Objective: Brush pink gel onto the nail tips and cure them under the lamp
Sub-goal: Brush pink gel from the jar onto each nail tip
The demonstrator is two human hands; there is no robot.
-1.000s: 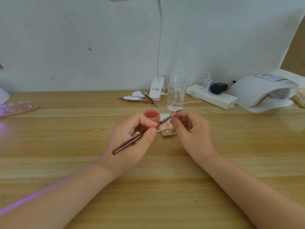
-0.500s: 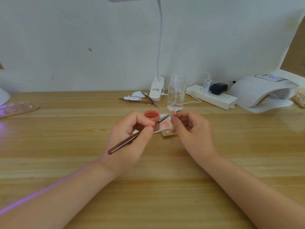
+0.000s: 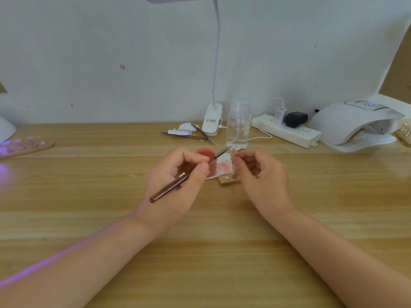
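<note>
Two bare hands meet over the wooden table [image 3: 111, 218] in the head view. The left hand [image 3: 175, 187] pinches a brown brush [image 3: 180, 181] between thumb and curled fingers, its tip slanting up toward the right hand [image 3: 260, 172]. That hand's fingers curl around a small nail tip on a stand [image 3: 236, 151], raised just beyond the brush tip. Between and behind the hands sit a pink gel pot [image 3: 205, 160], a smeared white paper [image 3: 223, 166] and a small wooden block [image 3: 229, 180]. Farther behind stands a clear bottle [image 3: 238, 125]. Well right of the right hand lies the white curing lamp [image 3: 353, 124].
</note>
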